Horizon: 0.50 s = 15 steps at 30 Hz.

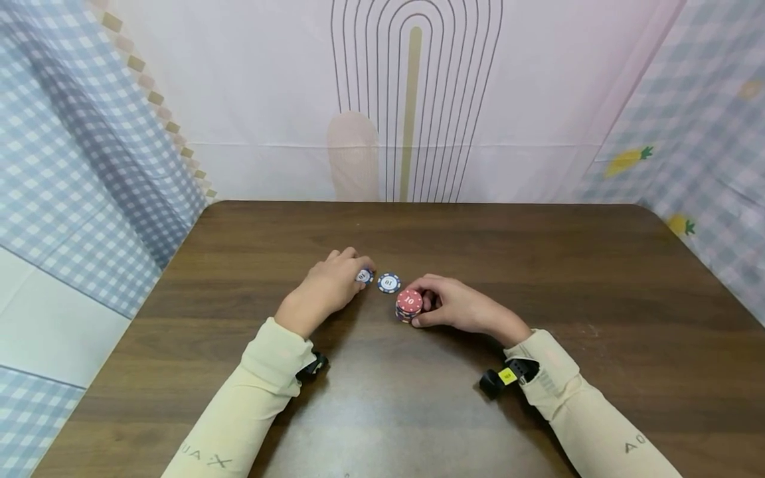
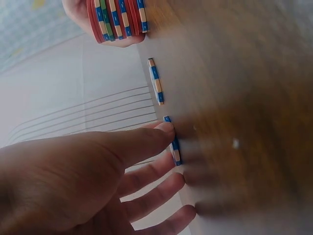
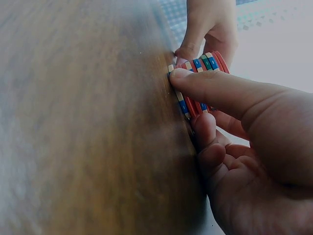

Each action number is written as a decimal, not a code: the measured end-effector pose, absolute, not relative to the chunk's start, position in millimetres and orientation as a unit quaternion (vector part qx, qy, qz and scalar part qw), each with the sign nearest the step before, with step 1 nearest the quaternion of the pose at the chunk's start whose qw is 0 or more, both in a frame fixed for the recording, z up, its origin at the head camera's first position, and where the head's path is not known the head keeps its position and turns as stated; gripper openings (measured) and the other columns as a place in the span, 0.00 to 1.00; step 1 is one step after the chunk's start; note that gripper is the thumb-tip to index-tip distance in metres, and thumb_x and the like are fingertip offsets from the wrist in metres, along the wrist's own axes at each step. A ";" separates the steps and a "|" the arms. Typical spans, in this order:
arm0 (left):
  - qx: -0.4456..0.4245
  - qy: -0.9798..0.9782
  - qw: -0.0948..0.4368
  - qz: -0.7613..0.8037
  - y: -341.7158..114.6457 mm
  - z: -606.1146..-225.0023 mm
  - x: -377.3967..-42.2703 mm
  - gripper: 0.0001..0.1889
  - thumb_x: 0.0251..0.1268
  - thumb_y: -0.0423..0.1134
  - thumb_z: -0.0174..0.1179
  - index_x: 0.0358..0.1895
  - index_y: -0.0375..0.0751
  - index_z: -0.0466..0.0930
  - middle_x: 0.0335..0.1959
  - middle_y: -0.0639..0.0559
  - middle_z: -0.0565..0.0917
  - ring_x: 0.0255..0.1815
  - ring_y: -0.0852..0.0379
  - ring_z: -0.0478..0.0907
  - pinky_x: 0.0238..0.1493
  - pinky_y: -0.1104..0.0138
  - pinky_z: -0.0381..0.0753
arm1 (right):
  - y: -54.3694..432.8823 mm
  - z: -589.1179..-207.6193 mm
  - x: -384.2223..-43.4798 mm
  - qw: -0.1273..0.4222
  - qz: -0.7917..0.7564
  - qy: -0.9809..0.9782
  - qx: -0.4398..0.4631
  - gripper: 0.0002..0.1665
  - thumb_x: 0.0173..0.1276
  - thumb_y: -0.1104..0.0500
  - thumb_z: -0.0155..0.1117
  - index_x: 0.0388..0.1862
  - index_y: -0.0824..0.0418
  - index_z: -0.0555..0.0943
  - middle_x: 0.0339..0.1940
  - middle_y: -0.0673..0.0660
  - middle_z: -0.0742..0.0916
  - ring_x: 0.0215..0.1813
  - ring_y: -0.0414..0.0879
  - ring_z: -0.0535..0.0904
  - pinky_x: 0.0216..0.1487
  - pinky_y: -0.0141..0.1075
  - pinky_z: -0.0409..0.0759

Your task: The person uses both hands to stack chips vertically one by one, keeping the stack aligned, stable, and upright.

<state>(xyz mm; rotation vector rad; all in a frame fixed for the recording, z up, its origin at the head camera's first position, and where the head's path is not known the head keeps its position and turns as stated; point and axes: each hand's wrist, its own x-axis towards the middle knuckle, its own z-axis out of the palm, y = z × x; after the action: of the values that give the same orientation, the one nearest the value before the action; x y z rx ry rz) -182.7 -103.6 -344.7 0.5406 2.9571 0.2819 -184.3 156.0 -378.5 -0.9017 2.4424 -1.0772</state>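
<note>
My left hand (image 1: 331, 282) pinches a blue-and-white poker chip (image 1: 364, 275) between thumb and fingers, with the chip lying close to the tabletop. Beside it, a second blue-and-white poker chip (image 1: 389, 283), marked 10, lies flat between the two hands. My right hand (image 1: 459, 306) grips a short stack of poker chips (image 1: 409, 301) from its right side, thumb in front and fingers behind. A red chip marked 10 tops the stack. In the left wrist view the edges of the stack (image 2: 117, 19) show red, blue-and-white and green layers.
The hands work over a brown wooden table (image 1: 394, 398). Behind its far edge hangs a white cloth (image 1: 263, 99) with arched lines. Checkered cloth (image 1: 78, 133) hangs at the left, and patterned cloth (image 1: 705, 133) at the right.
</note>
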 end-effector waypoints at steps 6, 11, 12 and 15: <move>0.196 0.976 0.059 0.078 -102.7 -346.2 -181.8 0.17 0.78 0.37 0.61 0.65 0.47 0.80 0.60 0.36 0.78 0.62 0.37 0.75 0.58 0.44 0.80 | 157.5 -379.9 -183.2 0.162 -0.384 0.854 -0.311 0.26 0.65 0.58 0.79 0.61 0.57 0.83 0.41 0.51 0.81 0.43 0.46 0.76 0.44 0.36 0.76; 0.208 0.974 0.054 0.067 -104.4 -346.3 -183.0 0.17 0.74 0.39 0.62 0.62 0.48 0.80 0.56 0.37 0.79 0.57 0.39 0.77 0.56 0.45 0.81 | 156.7 -381.3 -184.3 0.156 -0.385 0.852 -0.319 0.25 0.64 0.58 0.80 0.59 0.57 0.84 0.40 0.51 0.81 0.43 0.46 0.76 0.45 0.35 0.76; 0.209 0.974 0.053 0.067 -105.0 -346.0 -183.2 0.17 0.72 0.39 0.63 0.61 0.48 0.81 0.55 0.38 0.79 0.57 0.39 0.77 0.56 0.46 0.81 | 156.4 -381.1 -184.5 0.155 -0.384 0.852 -0.321 0.25 0.64 0.58 0.80 0.59 0.57 0.84 0.40 0.51 0.81 0.43 0.46 0.76 0.45 0.35 0.76; 0.215 0.973 0.051 0.063 -106.8 -345.2 -184.0 0.17 0.68 0.40 0.65 0.59 0.48 0.81 0.52 0.40 0.80 0.54 0.41 0.79 0.54 0.47 0.81 | 155.7 -380.4 -185.1 0.154 -0.383 0.851 -0.324 0.25 0.64 0.58 0.79 0.59 0.57 0.84 0.40 0.50 0.80 0.43 0.45 0.76 0.45 0.34 0.76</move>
<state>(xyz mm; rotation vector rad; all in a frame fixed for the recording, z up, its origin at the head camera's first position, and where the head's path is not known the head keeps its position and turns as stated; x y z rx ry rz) -184.0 -106.8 -345.2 0.6537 2.9618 0.1916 -185.1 155.7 -380.4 -0.9294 2.4399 -1.0975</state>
